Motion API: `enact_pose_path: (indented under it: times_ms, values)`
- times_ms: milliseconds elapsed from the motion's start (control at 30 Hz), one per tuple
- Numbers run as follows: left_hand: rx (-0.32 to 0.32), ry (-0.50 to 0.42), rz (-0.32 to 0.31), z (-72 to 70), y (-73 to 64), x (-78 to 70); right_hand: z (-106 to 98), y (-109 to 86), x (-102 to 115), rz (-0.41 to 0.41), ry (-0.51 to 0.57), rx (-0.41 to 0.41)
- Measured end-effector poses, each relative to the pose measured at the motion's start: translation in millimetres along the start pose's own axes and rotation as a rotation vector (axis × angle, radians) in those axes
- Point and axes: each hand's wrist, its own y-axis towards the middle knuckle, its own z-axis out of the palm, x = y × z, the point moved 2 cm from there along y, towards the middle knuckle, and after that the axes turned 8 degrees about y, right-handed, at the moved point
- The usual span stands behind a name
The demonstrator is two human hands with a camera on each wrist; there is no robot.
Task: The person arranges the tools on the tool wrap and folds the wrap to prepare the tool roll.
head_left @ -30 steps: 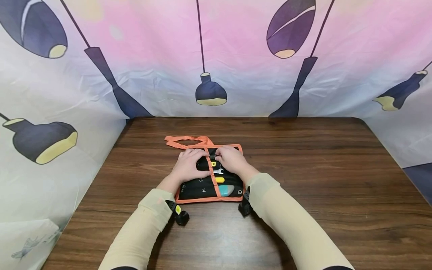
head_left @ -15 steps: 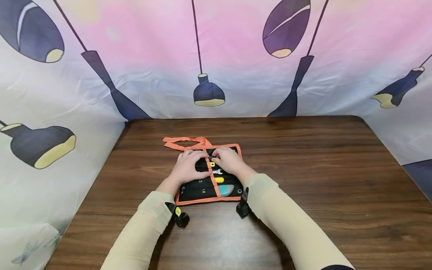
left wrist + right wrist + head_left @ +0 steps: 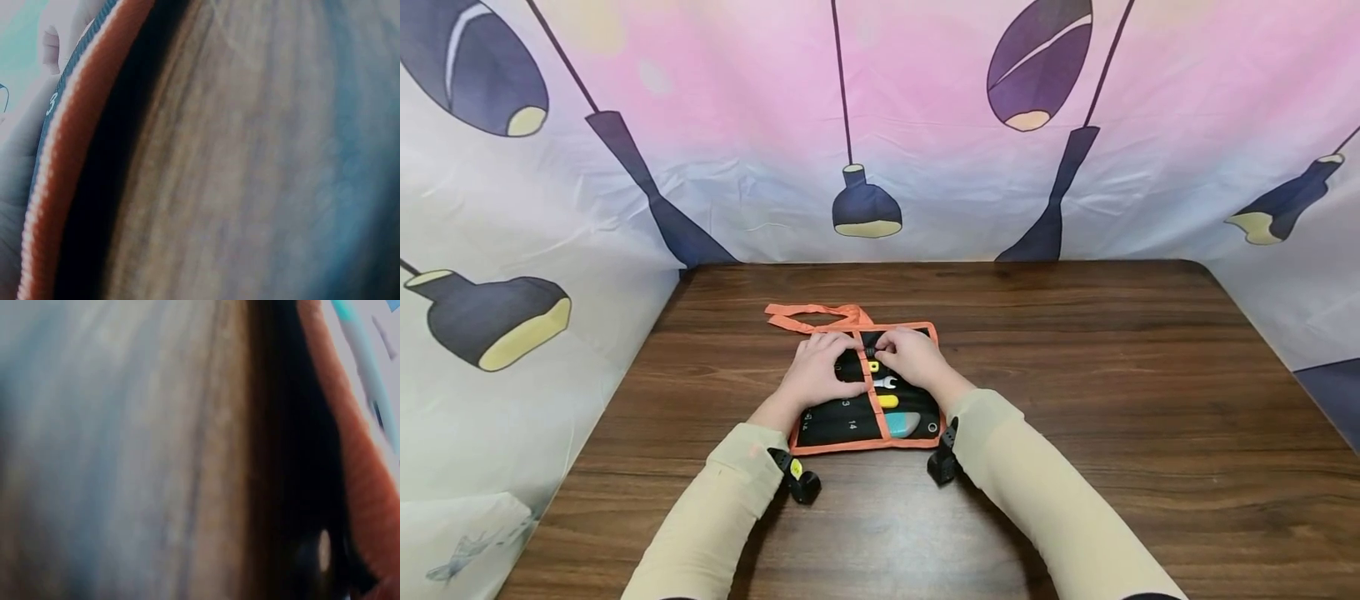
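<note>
A black tool roll with orange edging lies spread out in the head view. My left hand rests on its left half, thumb and index finger apart by the orange middle strip. With thumb and fingers, my right hand pinches a small dark ribbed piece at the upper pocket; its lower part is hidden. Below it, the pockets hold a yellow-ended tool, a silver wrench, a yellow handle and a teal and grey tool. Both wrist views mostly show blurred wood and the roll's orange edge.
An orange tie strap lies looped beyond the roll's upper left corner. The brown wooden table extends around the roll. Behind and at the sides hangs a printed cloth.
The right fingers shift slightly left, then back, around the dark ribbed piece. The left hand stays in place on the roll. The head view tilts a little.
</note>
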Motion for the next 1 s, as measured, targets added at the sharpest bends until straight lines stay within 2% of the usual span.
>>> enact_pose_path:
  times_ms: [300,500,800,1000]
  values:
    - [0.005,0.013,-0.021,-1.0,1.4,-1.9,3.8,3.4,0.5,0.0,-0.018,-0.011]
    - [0.034,0.016,-0.041,-1.7,3.0,-3.0,3.1,3.2,1.3,0.0,-0.024,-0.009]
    - [0.035,0.016,-0.033,-2.4,3.0,-1.3,2.4,3.1,1.4,0.006,-0.012,-0.019]
    - [0.024,0.012,-0.022,-1.2,2.6,-1.0,-0.5,1.9,1.1,0.01,0.021,0.007]
